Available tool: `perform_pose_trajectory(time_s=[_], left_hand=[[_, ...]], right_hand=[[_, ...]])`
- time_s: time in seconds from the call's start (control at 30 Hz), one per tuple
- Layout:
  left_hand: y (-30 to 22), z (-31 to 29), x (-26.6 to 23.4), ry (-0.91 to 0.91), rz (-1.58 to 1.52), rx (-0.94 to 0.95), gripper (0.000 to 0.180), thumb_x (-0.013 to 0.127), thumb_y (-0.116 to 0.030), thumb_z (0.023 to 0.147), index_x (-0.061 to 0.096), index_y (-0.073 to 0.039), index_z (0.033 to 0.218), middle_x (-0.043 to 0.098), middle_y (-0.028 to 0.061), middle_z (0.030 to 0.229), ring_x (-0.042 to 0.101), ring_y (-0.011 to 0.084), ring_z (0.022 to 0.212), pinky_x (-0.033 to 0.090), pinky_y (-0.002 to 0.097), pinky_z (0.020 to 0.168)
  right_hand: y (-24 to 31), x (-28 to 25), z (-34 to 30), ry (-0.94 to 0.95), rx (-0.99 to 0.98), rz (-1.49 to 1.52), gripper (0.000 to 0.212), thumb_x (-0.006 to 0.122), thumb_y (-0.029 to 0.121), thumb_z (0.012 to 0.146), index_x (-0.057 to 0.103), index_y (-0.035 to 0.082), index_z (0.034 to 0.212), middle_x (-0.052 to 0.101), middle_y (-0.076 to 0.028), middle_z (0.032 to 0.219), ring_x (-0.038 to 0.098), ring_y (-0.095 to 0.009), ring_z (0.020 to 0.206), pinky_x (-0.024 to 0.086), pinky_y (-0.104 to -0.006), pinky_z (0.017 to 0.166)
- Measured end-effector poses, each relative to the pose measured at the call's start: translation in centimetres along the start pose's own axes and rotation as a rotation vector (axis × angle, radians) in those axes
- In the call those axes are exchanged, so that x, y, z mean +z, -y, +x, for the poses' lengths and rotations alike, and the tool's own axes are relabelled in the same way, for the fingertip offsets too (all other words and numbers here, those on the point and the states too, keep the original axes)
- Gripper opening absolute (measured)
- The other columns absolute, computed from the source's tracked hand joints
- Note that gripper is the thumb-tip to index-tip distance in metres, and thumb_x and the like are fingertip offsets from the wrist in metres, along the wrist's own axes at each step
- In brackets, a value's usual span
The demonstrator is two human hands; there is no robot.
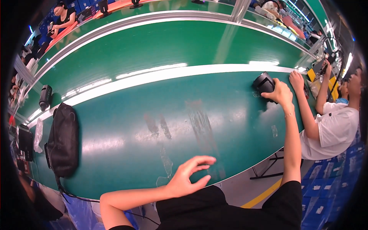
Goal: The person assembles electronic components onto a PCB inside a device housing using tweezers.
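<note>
My right hand (280, 93) reaches out to the far right of the green worktable (115, 161). Its fingers and thumb are wrapped round a black cylindrical device (263, 83), which leans to one side at the table's far edge; its exact kind I cannot make out. Close to the near edge, my left hand (190, 176) hovers with curved fingers apart from the thumb and nothing between them. A black zippered bag (65, 142) lies far to the left, away from both hands.
A co-worker's hand (296, 81) rests just right of my right hand. Beyond a pale rail (161, 73) runs a green belt (153, 46), with another black cylindrical device (45, 97) at its left. Clear plastic (38, 135) lies beside the bag. Scuff marks (199, 122) cross the tabletop.
</note>
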State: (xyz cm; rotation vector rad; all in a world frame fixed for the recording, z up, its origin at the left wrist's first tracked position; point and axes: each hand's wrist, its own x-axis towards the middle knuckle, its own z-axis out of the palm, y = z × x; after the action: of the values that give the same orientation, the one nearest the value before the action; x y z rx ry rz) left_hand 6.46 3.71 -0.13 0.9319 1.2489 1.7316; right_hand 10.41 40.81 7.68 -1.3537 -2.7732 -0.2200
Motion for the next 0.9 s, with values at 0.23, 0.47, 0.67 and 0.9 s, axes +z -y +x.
perform_pose_trajectory(time_s=[0.23,0.47,0.67,0.9], left_hand=[[0.6,0.5,-0.6,-0.088,-0.413,0.052,0.096,0.064,-0.003,0.069,-0.009,-0.018,0.13,0.011,0.0114,0.134,0.019,0.0267,0.124,0.023,0.0418,0.098],[0.5,0.9,-3.3,-0.224,-0.487,0.104,0.088,0.065,-0.018,0.069,-0.002,-0.016,0.126,0.028,0.0111,0.123,0.036,0.022,0.111,0.035,0.0389,0.091],[0.3,1.1,-3.6,0.015,-1.115,-0.427,0.056,0.038,-0.046,0.08,0.038,-0.003,0.117,0.044,0.0146,0.115,0.048,0.024,0.103,0.041,0.0401,0.085],[1.5,1.4,-3.2,0.198,-1.197,-0.591,0.074,0.042,-0.05,0.073,0.022,-0.004,0.127,0.042,0.0226,0.116,0.046,0.0344,0.104,0.036,0.0432,0.087]], right_hand=[[9.8,-4.0,-13.5,-0.07,-0.709,0.515,0.07,0.074,0.031,0.051,0.046,0.005,0.109,0.055,-0.013,0.087,0.056,-0.029,0.079,0.045,-0.037,0.065],[12.8,-5.0,-18.9,0.14,-0.809,0.792,0.063,0.076,0.03,0.052,0.052,0.002,0.102,0.055,-0.011,0.082,0.056,-0.024,0.069,0.046,-0.0304,0.057],[14.0,-6.2,-19.0,-0.555,-0.208,2.041,0.042,0.027,0.031,0.083,0.05,-0.004,0.08,0.045,-0.029,0.105,0.049,-0.014,0.051,0.042,-0.0261,0.052],[14.1,-4.6,-21.4,-0.025,-0.715,1.985,0.045,0.031,0.038,0.086,0.046,-0.005,0.082,0.054,-0.02,0.072,0.057,-0.021,0.048,0.046,-0.0283,0.045]])
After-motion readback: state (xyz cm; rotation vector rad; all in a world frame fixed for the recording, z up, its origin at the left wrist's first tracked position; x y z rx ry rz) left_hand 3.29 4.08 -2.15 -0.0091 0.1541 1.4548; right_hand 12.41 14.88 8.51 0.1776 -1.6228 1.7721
